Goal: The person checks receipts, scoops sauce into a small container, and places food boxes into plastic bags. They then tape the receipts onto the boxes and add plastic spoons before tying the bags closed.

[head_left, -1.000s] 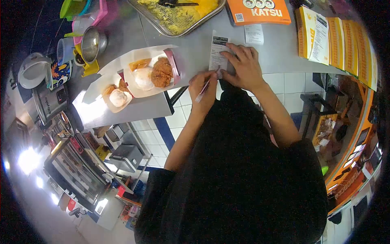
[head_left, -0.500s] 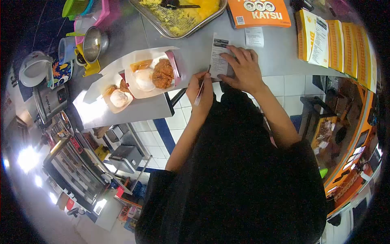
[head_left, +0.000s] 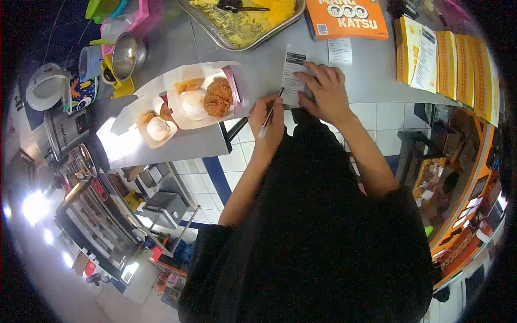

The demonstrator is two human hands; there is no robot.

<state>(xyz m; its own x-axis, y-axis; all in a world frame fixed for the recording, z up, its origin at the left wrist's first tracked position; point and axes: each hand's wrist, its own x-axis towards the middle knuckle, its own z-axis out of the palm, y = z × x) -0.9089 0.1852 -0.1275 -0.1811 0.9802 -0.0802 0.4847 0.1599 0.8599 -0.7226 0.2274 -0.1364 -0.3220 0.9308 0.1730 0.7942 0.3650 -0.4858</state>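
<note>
A printed paper receipt (head_left: 291, 75) lies on the metal counter near its front edge. My left hand (head_left: 270, 123) is closed around a slim pen (head_left: 265, 128), whose dark tip meets the receipt's left side. My right hand (head_left: 329, 99) rests on the receipt's right part with its fingers spread, pressing it against the counter. To the left of my hands stands an open paper box (head_left: 235, 89) with a mound of rice (head_left: 192, 105) and a piece of fried chicken (head_left: 218, 97). A second open box (head_left: 146, 134) beside it also holds rice and fried food.
A metal tray (head_left: 237, 47) with yellow food and a dark utensil sits at the back. An orange box (head_left: 350, 19) lies right of it, above another receipt (head_left: 340, 51). Yellow cartons (head_left: 446, 62) line the right side. Metal bowls (head_left: 127, 55) and plastic containers crowd the left.
The view has shifted slightly, moving the counter items a little. The pen tip sits slightly higher along the receipt's left side; my right hand stays on the paper.
</note>
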